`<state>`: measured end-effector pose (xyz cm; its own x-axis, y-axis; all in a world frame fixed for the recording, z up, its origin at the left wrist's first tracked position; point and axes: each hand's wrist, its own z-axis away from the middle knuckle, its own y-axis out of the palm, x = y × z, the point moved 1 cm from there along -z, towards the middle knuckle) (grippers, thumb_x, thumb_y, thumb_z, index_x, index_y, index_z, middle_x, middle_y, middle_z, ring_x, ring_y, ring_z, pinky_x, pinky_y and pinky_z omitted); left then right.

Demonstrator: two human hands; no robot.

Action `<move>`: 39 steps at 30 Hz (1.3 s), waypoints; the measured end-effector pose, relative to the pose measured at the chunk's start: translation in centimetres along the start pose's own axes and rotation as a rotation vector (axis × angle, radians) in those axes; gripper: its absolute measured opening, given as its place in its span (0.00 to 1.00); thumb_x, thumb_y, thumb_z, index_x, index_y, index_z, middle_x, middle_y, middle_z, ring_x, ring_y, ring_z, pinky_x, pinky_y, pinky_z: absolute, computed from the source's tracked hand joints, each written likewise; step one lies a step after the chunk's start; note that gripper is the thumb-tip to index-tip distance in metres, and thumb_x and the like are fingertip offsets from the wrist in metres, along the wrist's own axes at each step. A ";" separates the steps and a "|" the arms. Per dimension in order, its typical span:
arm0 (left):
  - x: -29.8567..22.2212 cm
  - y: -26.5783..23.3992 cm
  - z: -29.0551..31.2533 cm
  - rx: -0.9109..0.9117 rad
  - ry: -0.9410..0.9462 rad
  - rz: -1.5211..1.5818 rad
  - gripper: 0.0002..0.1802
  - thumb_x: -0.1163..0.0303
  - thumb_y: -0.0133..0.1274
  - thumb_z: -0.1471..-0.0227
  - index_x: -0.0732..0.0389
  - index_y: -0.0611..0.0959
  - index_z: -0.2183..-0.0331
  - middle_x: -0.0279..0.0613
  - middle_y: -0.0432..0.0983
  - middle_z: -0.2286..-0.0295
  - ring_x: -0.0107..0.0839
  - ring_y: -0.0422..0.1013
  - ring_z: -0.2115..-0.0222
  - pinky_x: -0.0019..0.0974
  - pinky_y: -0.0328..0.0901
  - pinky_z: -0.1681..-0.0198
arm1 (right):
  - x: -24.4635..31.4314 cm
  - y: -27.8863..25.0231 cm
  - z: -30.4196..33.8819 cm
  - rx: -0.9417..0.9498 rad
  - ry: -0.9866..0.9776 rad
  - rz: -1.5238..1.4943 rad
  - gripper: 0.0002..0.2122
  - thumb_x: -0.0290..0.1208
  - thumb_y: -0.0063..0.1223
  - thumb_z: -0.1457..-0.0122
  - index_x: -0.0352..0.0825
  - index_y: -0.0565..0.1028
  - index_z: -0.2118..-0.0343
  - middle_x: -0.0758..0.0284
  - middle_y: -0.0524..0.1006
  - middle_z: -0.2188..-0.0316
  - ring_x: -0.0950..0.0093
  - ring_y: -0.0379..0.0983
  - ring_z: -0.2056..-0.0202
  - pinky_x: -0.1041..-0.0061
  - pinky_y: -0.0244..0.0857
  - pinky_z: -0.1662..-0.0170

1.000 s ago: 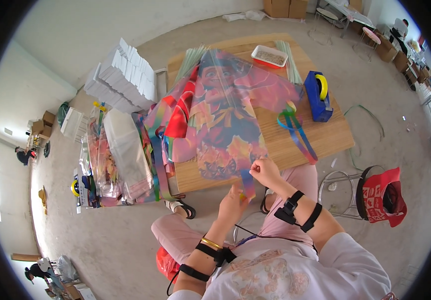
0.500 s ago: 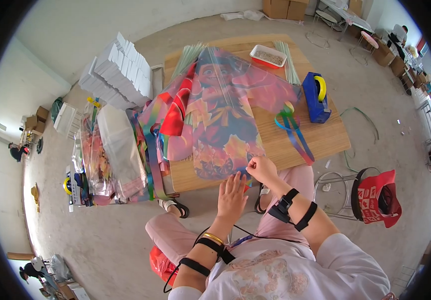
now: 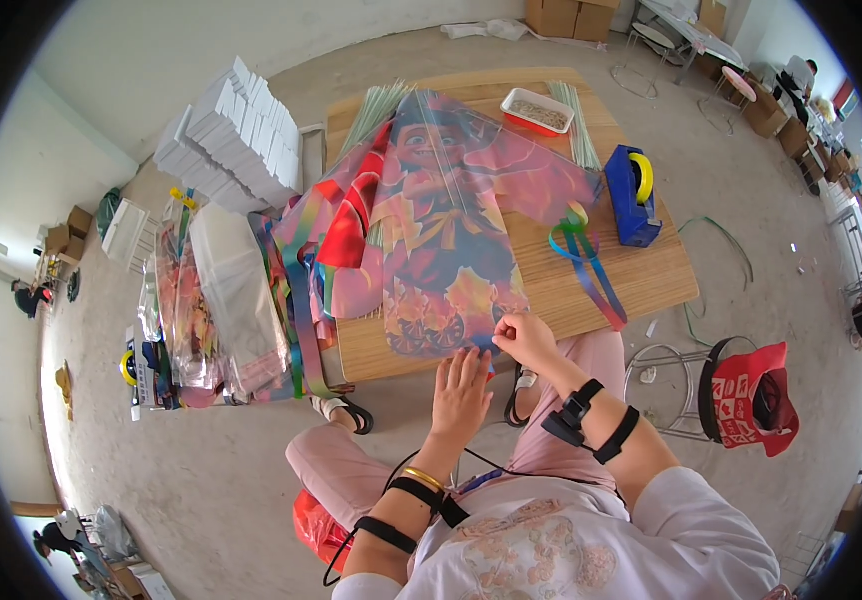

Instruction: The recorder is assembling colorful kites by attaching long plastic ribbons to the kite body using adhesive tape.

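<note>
A printed kite of thin film with a cartoon figure lies spread over the wooden table, its lower edge toward me. Flat along that near edge rests my left hand, open, fingers stretched out and fingertips touching the film. My right hand is closed in a pinch at the kite's lower right edge. Its curled fingers hide what is between them. A glossy red folded piece lies on the kite's left side. Rainbow ribbon tails lie to the right of the film.
A blue tape dispenser with yellow tape stands at the table's right edge. Behind are a white tray of small pieces and bundles of thin rods. White stacks and plastic-wrapped film sit left; a stool with a red bag stands right.
Both hands keep their places at the kite's near edge, with the left fingertips shifted very slightly. The view has tilted a little; otherwise little differs.
</note>
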<state>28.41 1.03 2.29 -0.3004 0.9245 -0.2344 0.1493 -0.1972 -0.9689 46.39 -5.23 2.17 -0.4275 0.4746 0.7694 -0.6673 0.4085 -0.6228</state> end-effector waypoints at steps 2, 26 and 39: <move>0.2 0.2 0.5 -0.001 0.013 0.000 0.42 0.61 0.61 0.55 0.56 0.63 0.40 0.45 0.59 0.44 0.43 0.54 0.40 0.51 0.50 0.38 | -0.3 -0.4 0.4 0.015 -0.074 -0.030 0.06 0.32 0.61 0.52 0.36 0.77 0.75 0.66 0.75 0.76 0.68 0.73 0.71 0.67 0.66 0.67; -0.1 0.4 -0.2 0.034 0.017 -0.047 0.43 0.59 0.58 0.52 0.59 0.60 0.38 0.43 0.54 0.39 0.42 0.52 0.38 0.53 0.44 0.35 | 0.0 0.7 -0.3 -0.043 0.032 0.042 0.08 0.34 0.61 0.51 0.35 0.78 0.75 0.67 0.77 0.78 0.72 0.74 0.74 0.71 0.67 0.70; 0.1 0.4 -0.4 0.077 -0.020 -0.103 0.43 0.57 0.56 0.49 0.56 0.57 0.36 0.38 0.52 0.37 0.39 0.51 0.37 0.54 0.44 0.35 | 0.3 0.8 -0.5 -0.059 0.088 0.054 0.08 0.36 0.61 0.52 0.37 0.78 0.76 0.67 0.78 0.79 0.69 0.76 0.75 0.68 0.68 0.70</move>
<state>28.83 1.12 1.88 -0.3297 0.9346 -0.1337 0.0444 -0.1261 -0.9910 46.02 -4.42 1.86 -0.4045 0.5626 0.7210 -0.6068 0.4246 -0.6719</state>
